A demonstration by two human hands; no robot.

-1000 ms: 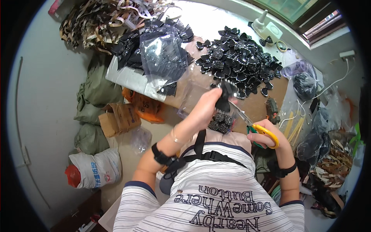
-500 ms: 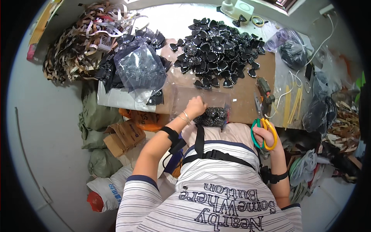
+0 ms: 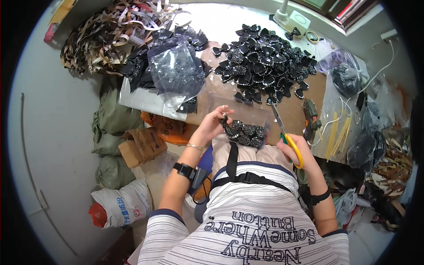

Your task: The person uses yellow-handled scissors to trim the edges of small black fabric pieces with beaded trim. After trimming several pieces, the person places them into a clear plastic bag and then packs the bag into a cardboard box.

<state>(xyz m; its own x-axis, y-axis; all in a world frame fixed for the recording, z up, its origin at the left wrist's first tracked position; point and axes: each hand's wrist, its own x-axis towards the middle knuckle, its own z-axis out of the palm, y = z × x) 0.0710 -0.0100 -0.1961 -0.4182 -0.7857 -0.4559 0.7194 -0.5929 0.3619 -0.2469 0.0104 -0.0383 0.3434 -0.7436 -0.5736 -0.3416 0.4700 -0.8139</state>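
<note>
Right grip (image 3: 303, 145) wraps the scissors (image 3: 279, 119) by the loops (image 3: 294, 149)
Probably stiff, safest held there; left grip (image 3: 213, 123) at black bows (image 3: 251, 132), can't tell whether pinching

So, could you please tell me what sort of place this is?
It looks like a small craft workshop: there is a heap of small black pieces with glittering edges, a tangled pile of brown and cream strips, and metal scissors with yellow and green handles in the right hand.

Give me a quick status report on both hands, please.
Left hand at the packed black pieces, hold unclear. Right hand gripping scissors. Loose black pile close beyond their tips.
</note>
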